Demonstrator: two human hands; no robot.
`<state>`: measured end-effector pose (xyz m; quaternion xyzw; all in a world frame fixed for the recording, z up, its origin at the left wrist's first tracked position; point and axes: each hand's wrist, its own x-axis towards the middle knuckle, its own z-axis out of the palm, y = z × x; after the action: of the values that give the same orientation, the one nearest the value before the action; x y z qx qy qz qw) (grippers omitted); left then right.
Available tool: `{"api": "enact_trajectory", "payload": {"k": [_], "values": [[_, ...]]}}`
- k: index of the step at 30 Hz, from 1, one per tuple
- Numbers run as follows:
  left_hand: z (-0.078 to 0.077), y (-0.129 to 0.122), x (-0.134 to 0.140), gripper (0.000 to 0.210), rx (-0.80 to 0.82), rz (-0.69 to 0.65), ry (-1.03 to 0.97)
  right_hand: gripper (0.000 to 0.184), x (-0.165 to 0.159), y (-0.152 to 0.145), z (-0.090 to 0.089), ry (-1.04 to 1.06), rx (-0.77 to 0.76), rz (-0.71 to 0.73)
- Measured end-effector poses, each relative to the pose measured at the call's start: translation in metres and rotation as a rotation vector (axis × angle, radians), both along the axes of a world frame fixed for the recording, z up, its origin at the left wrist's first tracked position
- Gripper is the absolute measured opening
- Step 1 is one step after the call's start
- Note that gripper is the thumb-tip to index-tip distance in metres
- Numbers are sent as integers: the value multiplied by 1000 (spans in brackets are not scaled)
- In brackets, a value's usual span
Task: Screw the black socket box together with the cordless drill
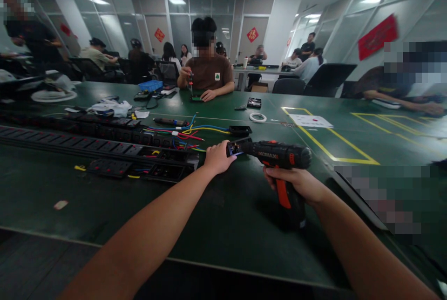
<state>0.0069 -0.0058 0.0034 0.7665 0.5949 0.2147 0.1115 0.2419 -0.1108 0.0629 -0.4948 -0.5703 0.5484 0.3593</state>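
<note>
My right hand is wrapped round the grip of a black and orange cordless drill, which points left. The drill's front end meets a small black housing; whether a bit sits in a screw there is too small to tell. Fingers of my left hand are closed on that housing and steady it above the green table. Coloured wires run beside my left hand, towards another black socket housing just behind. Long black power strips lie to the left.
A loose socket piece lies in front of the strips. Farther back are a screwdriver-like tool, a white tape ring, a paper sheet and a blue basket. Across the table a person holds a screwdriver over a small part.
</note>
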Motion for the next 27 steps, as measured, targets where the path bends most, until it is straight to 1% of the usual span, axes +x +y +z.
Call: {"api": "enact_trajectory", "payload": {"k": [18, 23, 27], "values": [[-1, 1, -1, 58, 18, -12, 5, 41, -1, -1, 3, -7, -18, 3], [-2, 1, -1, 59, 15, -7, 15, 44, 0, 1, 1, -31, -6, 7], [-3, 2, -1, 59, 16, -8, 14, 42, 1, 2, -2, -14, -10, 7]]}}
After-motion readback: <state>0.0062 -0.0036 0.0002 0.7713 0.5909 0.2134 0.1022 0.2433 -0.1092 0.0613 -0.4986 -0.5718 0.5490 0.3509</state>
